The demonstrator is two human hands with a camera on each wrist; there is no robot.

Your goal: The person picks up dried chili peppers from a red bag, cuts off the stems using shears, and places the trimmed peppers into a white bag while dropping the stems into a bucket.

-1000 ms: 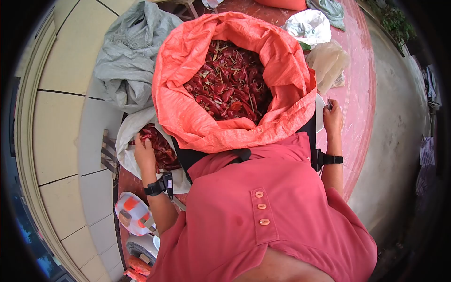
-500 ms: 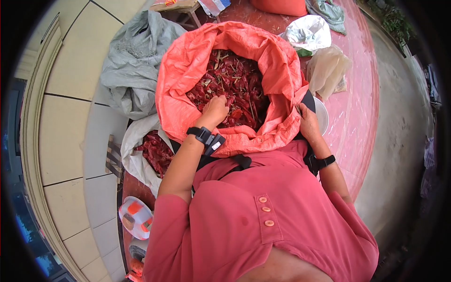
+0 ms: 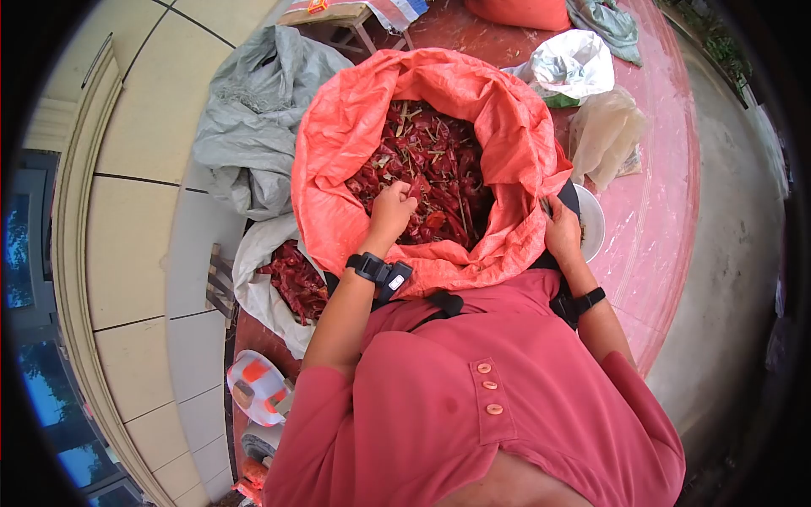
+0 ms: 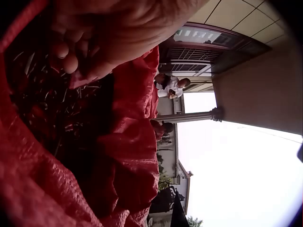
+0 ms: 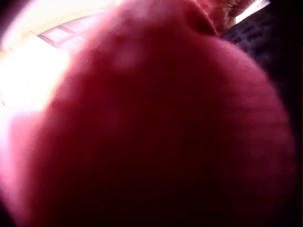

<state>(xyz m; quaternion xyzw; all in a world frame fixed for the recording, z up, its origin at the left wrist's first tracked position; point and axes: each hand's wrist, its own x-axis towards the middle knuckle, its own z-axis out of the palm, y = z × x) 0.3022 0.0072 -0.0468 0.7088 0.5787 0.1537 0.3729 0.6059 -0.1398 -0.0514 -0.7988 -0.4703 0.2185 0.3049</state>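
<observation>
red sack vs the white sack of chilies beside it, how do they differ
The red sack looks much larger than the white sack. The left hand is inside the red sack's mouth; no hand is in the white sack. Pale bits show among the red sack's chilies, while the white sack's look almost wholly red. Both are open and hold red chilies.

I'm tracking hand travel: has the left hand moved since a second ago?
Yes: in the head view, the left hand moved right, from the left white sack into the red sack.
</observation>
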